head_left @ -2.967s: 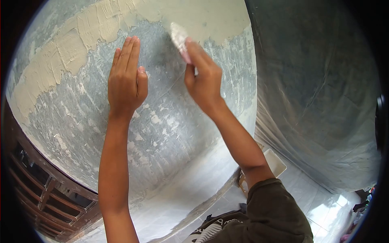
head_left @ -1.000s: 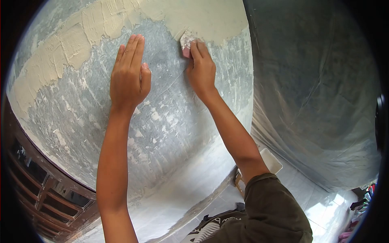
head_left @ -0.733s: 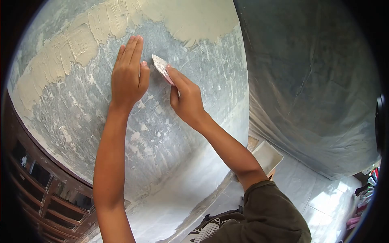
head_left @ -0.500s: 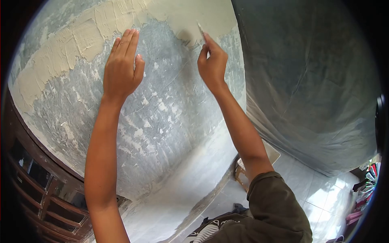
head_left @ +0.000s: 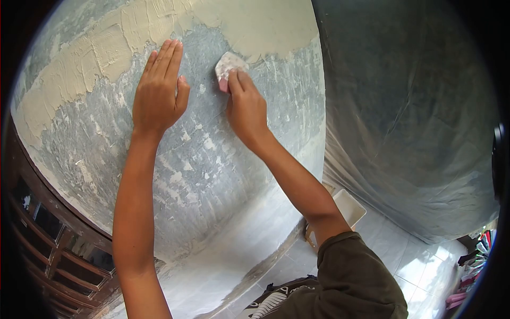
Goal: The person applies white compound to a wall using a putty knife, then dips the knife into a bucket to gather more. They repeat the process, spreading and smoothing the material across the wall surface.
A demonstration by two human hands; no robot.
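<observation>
My left hand (head_left: 157, 93) lies flat against the grey wall (head_left: 196, 159), fingers stretched out and the tips at the lower edge of the cream putty (head_left: 109, 50). To its right, my right hand (head_left: 247, 106) is closed around a putty scraper (head_left: 230, 64). White putty smears cover the scraper's flat face, and a pink part shows by my fingertips. The scraper sits just below the putty's ragged lower edge, over the bare grey surface. White flecks and streaks mark the wall below both hands.
Dark plastic sheeting (head_left: 404, 106) hangs to the right of the wall. A pale rectangular tub (head_left: 350, 208) stands low behind my right arm, above the tiled floor (head_left: 419, 266). Brown wooden window framing (head_left: 58, 250) is at lower left. Colourful items (head_left: 481, 260) sit at far right.
My right hand has moved left and down with the scraper, which has turned from edge-on to show its flat face. My left hand stays on the wall.
</observation>
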